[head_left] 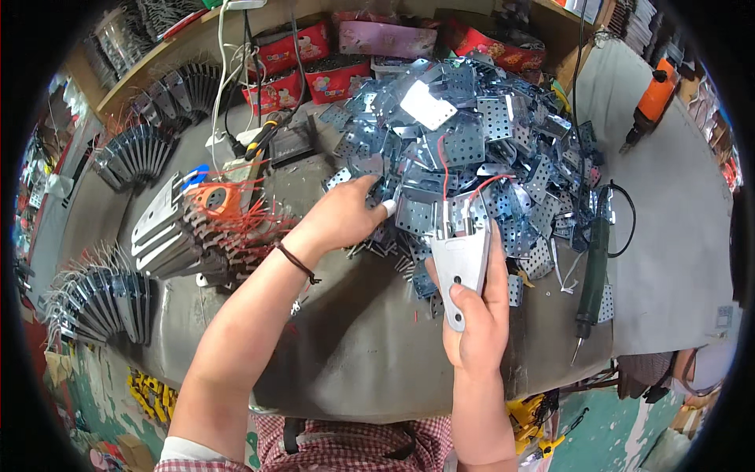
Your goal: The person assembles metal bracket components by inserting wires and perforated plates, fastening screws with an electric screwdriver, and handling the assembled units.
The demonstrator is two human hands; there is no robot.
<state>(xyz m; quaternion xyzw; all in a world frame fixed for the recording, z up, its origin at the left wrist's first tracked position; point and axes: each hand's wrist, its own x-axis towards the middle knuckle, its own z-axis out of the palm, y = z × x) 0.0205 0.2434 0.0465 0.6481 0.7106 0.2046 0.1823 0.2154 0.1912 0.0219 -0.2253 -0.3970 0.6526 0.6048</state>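
The silver-grey, wedge-shaped metal piece (460, 263) is up in the right hand (482, 326), just in front of the big pile. Its wide end points away from the person, and two thin red wires (445, 169) stick out of that end. Maybe it is held this way so the wires stay free and do not get squashed. The right hand is closed around the piece. The thumb presses on the flat front and the long fingers go up the right edge, which likely stops it from tipping. The right arm comes almost straight up from the bottom.

The left hand (342, 214) reaches across to the near edge of the heap of shiny, bluish metal plates with round holes (460, 145). Its thumb and pointing finger are apart, but I cannot tell if it grips a plate. The left arm slants up and to the right, with a dark band (295, 261) on the wrist.

The heap sits in the middle of the grey surface (338, 346), perhaps so both hands can get to it. The long, dark green, pen-shaped screwdriver (595, 271) lies on the right, near the right hand. Grey wedge pieces with red wires (161, 232) are stacked on the left.
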